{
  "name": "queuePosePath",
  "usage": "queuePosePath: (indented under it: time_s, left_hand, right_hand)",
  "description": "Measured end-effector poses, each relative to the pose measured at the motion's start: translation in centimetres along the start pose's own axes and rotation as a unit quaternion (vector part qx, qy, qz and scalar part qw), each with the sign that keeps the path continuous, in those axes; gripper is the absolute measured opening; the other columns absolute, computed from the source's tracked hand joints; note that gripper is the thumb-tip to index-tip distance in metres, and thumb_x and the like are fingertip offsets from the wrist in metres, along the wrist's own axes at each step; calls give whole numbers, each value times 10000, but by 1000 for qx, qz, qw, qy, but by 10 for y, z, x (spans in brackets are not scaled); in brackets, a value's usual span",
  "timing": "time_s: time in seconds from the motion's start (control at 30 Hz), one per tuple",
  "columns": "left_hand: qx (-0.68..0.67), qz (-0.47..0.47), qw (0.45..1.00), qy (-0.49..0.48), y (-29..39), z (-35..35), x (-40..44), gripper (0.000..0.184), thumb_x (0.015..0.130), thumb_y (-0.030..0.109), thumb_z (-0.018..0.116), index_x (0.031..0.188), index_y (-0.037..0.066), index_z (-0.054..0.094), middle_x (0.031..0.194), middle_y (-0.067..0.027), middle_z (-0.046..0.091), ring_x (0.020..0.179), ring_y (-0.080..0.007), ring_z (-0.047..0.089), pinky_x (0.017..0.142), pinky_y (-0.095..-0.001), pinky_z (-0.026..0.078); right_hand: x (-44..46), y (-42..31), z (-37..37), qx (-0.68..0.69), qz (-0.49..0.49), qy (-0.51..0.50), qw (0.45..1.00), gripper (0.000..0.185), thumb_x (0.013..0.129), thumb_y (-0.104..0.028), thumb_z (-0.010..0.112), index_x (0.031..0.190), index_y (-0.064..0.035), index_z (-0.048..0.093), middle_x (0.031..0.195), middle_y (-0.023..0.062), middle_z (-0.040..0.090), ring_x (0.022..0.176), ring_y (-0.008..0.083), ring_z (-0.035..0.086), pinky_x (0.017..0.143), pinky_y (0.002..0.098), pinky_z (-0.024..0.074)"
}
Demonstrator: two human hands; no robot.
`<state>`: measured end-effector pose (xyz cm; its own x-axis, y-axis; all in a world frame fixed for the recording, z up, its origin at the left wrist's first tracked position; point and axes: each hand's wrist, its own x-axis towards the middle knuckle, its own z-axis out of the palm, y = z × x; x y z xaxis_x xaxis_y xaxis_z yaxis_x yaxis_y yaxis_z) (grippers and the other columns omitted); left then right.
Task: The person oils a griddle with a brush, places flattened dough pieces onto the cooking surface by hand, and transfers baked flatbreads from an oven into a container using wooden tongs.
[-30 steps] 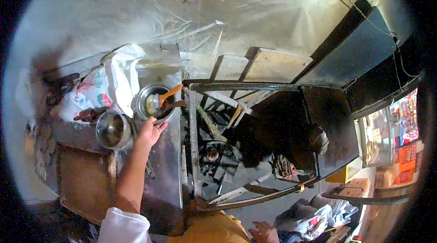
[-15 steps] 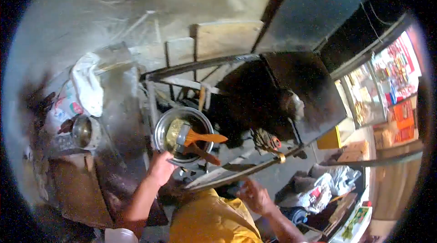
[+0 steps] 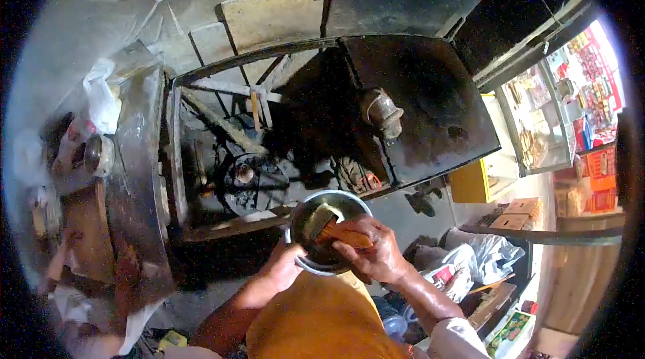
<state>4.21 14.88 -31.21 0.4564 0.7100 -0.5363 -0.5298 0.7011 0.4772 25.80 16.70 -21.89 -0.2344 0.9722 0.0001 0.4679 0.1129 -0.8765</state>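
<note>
A round metal bowl (image 3: 360, 206) is in front of my body, over the near edge of the black frame. At its left rim my left hand (image 3: 281, 266) grips it, the thumb over the edge. My right hand (image 3: 376, 250) is closed on the orange handle of a brush (image 3: 349, 235), whose bristle end sits inside the bowl. Something pale and yellowish lies by the bristles. The bowl's bottom is dark and partly covered by the brush and my fingers.
A black metal frame (image 3: 269, 51) with a dark plate (image 3: 430, 97) stands ahead; a wrapped lump (image 3: 383, 113) rests there. Left is a worktop (image 3: 138, 150) with a metal pot (image 3: 99, 154). Another person's hand (image 3: 126, 266) shows lower left. Plastic bags (image 3: 480, 255) lie right.
The bowl has come from the left worktop to the front of my body. My right hand has moved up and taken hold of the brush. The view has turned right.
</note>
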Motion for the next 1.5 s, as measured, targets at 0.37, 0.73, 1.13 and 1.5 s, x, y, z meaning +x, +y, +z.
queuePosePath:
  time_s: [0.37,0.73,1.13,1.5]
  left_hand:
    - [175,67,982,24,-69,-2,-27,73,862,28,660,933,39,645,857,-74,670,795,-202,640,735,-355,520]
    - [-89,-79,986,120,-117,2,-36,430,975,375,609,1248,42,613,1268,-137,669,1155,-279,643,1031,-470,503]
    - [-69,-87,992,52,-176,48,21,645,825,433,824,1339,144,561,1274,-59,635,1217,-262,572,1045,-491,454]
    - [-83,-59,995,17,-248,188,94,555,839,256,826,1295,60,578,1183,-79,684,1098,-235,654,1002,-413,521]
  right_hand:
    - [-90,27,-23,125,110,207,964,97,879,-49,738,965,-10,759,849,99,710,736,197,673,726,306,539]
    - [-188,18,16,54,135,226,963,171,1017,-108,592,1066,56,593,939,105,697,872,171,703,789,310,598]
    - [-196,49,-90,-64,16,233,970,77,939,-54,659,985,5,677,828,113,678,702,179,700,648,285,539]
    - [-213,127,-203,72,35,178,981,149,894,-47,736,843,1,604,744,94,594,649,133,557,571,305,465]
